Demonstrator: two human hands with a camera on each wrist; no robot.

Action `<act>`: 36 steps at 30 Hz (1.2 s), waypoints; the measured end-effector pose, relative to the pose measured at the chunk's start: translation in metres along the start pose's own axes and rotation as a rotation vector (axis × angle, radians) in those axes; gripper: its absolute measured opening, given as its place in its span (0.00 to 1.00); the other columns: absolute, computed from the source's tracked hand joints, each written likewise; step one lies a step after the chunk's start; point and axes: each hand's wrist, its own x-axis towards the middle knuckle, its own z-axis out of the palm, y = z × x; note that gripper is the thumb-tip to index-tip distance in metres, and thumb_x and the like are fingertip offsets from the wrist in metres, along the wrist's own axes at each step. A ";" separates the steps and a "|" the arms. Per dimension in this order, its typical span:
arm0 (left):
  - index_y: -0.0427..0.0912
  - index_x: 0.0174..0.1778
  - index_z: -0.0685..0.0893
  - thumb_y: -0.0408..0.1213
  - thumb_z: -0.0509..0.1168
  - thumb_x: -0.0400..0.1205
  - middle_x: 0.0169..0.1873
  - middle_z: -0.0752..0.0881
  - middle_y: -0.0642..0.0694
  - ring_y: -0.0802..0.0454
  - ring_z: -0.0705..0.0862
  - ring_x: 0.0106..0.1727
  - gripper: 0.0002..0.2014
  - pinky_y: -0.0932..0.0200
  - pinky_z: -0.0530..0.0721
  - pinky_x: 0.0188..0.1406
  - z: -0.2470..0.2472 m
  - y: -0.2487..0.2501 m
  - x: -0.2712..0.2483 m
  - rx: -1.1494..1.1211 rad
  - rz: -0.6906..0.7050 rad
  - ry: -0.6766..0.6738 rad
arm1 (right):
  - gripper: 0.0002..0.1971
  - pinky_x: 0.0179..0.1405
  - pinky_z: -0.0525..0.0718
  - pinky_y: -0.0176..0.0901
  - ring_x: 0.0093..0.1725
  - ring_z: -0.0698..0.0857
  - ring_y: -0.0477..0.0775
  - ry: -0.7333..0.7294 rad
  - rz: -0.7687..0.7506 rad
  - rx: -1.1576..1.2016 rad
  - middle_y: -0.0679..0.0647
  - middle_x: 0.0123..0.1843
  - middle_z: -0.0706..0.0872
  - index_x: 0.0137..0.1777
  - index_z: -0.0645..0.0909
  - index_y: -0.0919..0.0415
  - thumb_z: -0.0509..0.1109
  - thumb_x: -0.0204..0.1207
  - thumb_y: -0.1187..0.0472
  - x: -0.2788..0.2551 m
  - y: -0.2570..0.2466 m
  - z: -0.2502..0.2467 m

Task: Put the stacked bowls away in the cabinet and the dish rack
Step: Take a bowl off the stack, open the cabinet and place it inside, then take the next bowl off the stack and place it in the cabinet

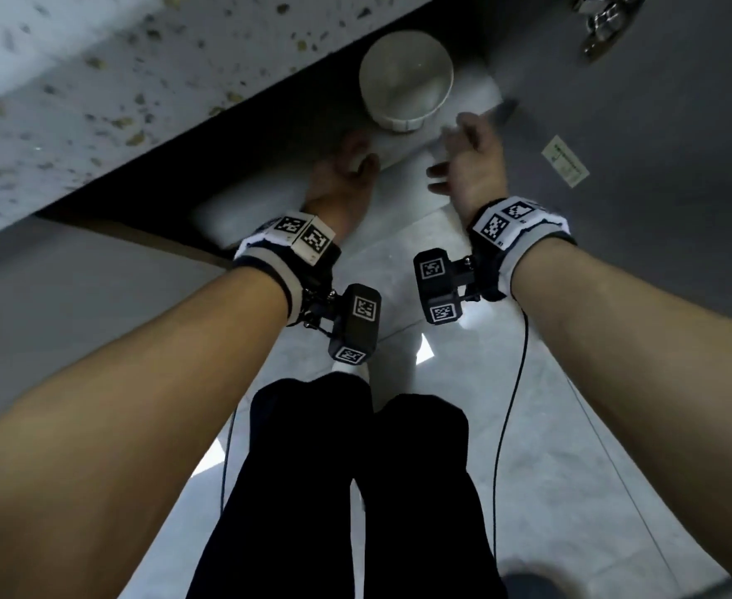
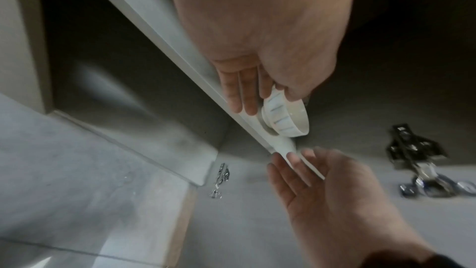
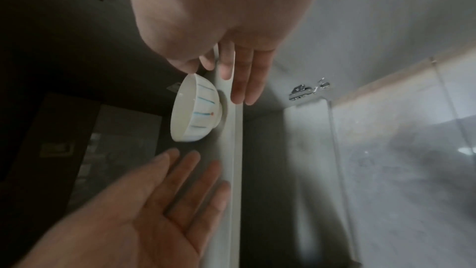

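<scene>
White ceramic bowl with blue stripes (image 1: 406, 86) sits on pale cabinet shelf (image 1: 403, 144), speckled stone countertop (image 1: 96, 80) overhanging it; open grey cabinet door (image 1: 658, 123) bounds right; shelf front bare.

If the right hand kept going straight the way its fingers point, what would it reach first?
Probably the white bowl on the cabinet shelf. The right hand is open, fingers aimed forward just beside the bowl's base; depth is unclear, so they might slide past along the shelf.
</scene>
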 end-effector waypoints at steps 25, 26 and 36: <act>0.49 0.64 0.83 0.32 0.59 0.82 0.57 0.88 0.55 0.59 0.83 0.51 0.17 0.52 0.84 0.61 -0.283 0.185 -0.265 0.356 0.198 0.152 | 0.18 0.57 0.86 0.51 0.51 0.87 0.54 -0.327 -0.532 -0.470 0.48 0.52 0.86 0.62 0.81 0.55 0.58 0.75 0.67 -0.310 -0.254 0.071; 0.49 0.65 0.83 0.33 0.59 0.82 0.57 0.88 0.55 0.58 0.84 0.50 0.17 0.51 0.84 0.59 -0.297 0.185 -0.266 0.347 0.181 0.170 | 0.18 0.57 0.86 0.52 0.50 0.87 0.54 -0.319 -0.538 -0.477 0.48 0.52 0.86 0.61 0.82 0.55 0.58 0.75 0.66 -0.310 -0.262 0.082; 0.49 0.69 0.78 0.39 0.59 0.84 0.55 0.87 0.56 0.54 0.86 0.49 0.17 0.49 0.87 0.53 -0.396 0.195 -0.204 0.235 0.081 0.222 | 0.20 0.54 0.87 0.51 0.49 0.87 0.55 -0.096 -0.369 -0.735 0.51 0.54 0.86 0.64 0.78 0.54 0.64 0.76 0.45 -0.255 -0.340 0.176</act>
